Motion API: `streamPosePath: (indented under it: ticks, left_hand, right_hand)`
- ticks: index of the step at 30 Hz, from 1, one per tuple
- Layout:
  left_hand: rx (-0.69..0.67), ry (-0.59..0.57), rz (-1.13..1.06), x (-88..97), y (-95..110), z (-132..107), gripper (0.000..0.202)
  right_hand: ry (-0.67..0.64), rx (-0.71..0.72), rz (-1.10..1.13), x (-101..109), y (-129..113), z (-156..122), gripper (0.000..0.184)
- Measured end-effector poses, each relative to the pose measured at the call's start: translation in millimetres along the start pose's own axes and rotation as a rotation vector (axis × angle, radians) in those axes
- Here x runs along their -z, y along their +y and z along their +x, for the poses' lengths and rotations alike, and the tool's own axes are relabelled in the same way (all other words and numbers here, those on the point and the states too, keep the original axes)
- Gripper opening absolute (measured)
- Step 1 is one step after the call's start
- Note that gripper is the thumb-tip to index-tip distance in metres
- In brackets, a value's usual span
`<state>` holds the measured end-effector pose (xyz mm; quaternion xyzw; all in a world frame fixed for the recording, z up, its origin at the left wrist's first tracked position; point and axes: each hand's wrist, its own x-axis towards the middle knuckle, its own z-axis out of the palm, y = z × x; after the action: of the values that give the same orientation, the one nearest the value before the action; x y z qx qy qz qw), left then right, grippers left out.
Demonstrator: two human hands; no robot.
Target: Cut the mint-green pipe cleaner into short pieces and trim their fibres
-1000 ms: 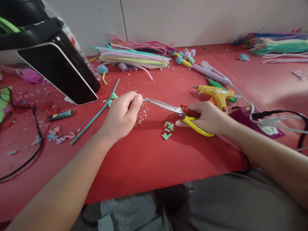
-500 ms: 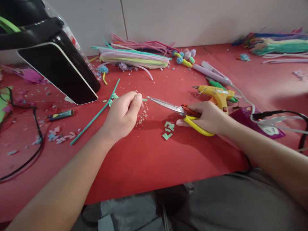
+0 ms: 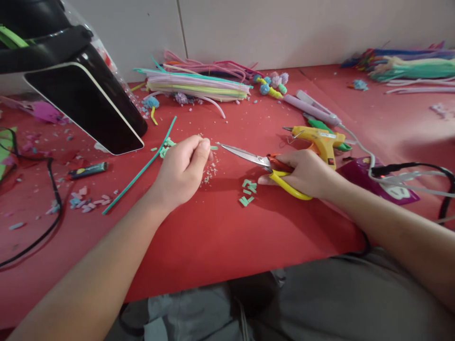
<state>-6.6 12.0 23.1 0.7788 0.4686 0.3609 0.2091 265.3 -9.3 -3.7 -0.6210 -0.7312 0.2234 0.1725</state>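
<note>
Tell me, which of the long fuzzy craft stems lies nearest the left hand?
The single teal fuzzy stem, lying alone and slanted just beside the left hand. The other stems sit bundled farther back by the wall.

Your left hand [image 3: 181, 173] and right hand [image 3: 305, 173] are bare, and so are your forearms [image 3: 106, 270] as far as they show. Over your lap you wear grey cloth [image 3: 337, 303], soft and creased, with a dark gap between the legs.
</note>
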Motion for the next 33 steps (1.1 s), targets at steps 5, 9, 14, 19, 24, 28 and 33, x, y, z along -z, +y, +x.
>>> streamPosePath:
  ticks: [5, 9, 14, 19, 24, 28, 33]
  left_hand:
    - [0.005, 0.011, 0.011, 0.0, 0.4, 0.0, 0.035]
    - [-0.016, 0.01, 0.007, -0.4, -0.1, -0.5, 0.035]
    - [-0.031, 0.016, 0.003, -0.5, 0.5, -1.3, 0.034]
    - [-0.01, 0.01, 0.014, -1.2, 1.3, -0.6, 0.036]
    - [0.009, -0.002, -0.01, -2.1, 1.8, -0.5, 0.036]
    - [0.004, 0.0, -0.021, -2.2, 2.5, -0.8, 0.034]
    - [-0.005, 0.001, -0.024, -2.3, 1.8, -0.4, 0.034]
  right_hand:
    - [-0.011, 0.011, 0.033, 1.4, 0.4, -1.3, 0.071]
    - [-0.027, -0.006, 0.024, 2.5, -0.3, -1.4, 0.072]
    - [-0.043, -0.022, 0.017, 2.9, -1.5, -1.2, 0.072]
    - [-0.018, -0.013, 0.015, 1.7, -2.1, -1.7, 0.073]
    - [-0.015, -0.013, 0.003, 0.6, -1.1, -1.4, 0.072]
    - [-0.015, -0.015, -0.004, -0.3, -1.9, -0.5, 0.07]
    - [-0.006, -0.015, 0.011, 0.2, -2.5, -0.6, 0.07]
